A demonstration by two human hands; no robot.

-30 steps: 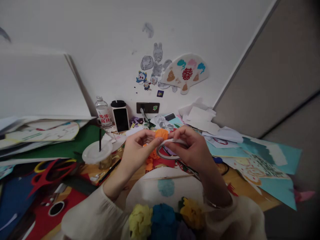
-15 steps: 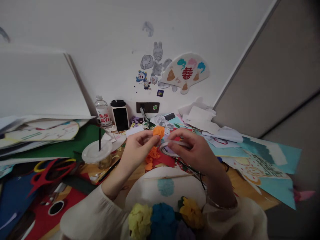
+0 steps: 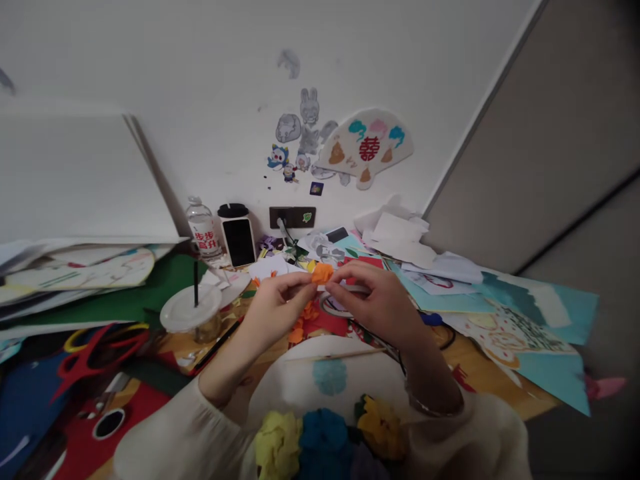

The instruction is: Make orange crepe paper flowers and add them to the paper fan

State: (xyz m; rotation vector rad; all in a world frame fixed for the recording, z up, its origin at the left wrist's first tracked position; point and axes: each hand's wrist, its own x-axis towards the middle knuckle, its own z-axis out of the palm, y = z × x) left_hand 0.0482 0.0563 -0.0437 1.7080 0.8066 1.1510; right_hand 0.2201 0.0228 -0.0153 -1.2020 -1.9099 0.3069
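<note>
From my remote seat, the view takes in a wooden desk [image 3: 493, 390] beneath a white wall [image 3: 150, 53], with a turquoise paper sheet [image 3: 545, 313] spread on the right and a dark green card [image 3: 160, 277] on the left. A round white paper disc [image 3: 330, 377] lies at the near side, and a clear plastic lidded cup [image 3: 191, 310] with a black straw stands left of the hands. Above a red paper piece [image 3: 320, 320] strewn with orange paper scraps [image 3: 300, 327], the left hand [image 3: 275, 313] and right hand [image 3: 380, 307] come together. Their fingers [image 3: 305, 283] are closed in a pinch on a crumpled orange paper tuft [image 3: 323, 273], which sits between the two hands, just above the fingertips. I judge it very light, soft and easily crushed, so I would hold its gathered underside gently rather than its ruffled top. A white tape ring [image 3: 333, 307] shows just below the right hand, but I cannot tell whether that hand has hold of it.
</note>
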